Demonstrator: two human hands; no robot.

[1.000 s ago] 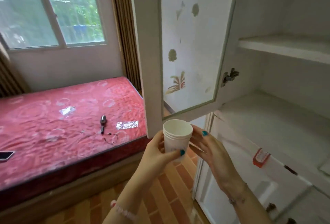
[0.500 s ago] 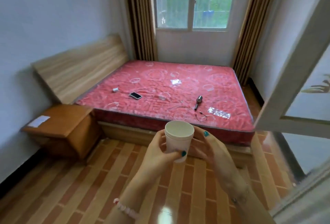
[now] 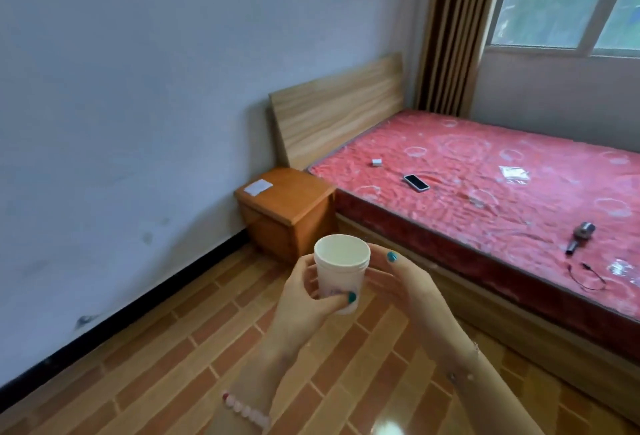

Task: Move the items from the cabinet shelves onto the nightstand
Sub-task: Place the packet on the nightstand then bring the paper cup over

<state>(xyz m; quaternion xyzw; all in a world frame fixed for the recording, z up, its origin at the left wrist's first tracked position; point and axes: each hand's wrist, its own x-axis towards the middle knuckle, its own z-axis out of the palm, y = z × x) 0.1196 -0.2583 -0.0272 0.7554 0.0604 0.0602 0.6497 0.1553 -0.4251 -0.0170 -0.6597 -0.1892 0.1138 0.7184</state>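
Clearly mid-carry: the left hand (image 3: 304, 296) grips the paper cup (image 3: 341, 268), and the right hand (image 3: 412, 285) rests relaxed against it. Next, reach the nightstand (image 3: 287, 199) ahead and set it upright.

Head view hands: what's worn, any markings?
No sleeves; forearms bare. The left hand and right hand wear teal nail polish. A pink bead bracelet circles the left wrist, a thin bracelet with small beads the right.

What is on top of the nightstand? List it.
Only a white paper slip lies on the nightstand, toward the wall side. The whole top shows; whatever is under the slip is covered.
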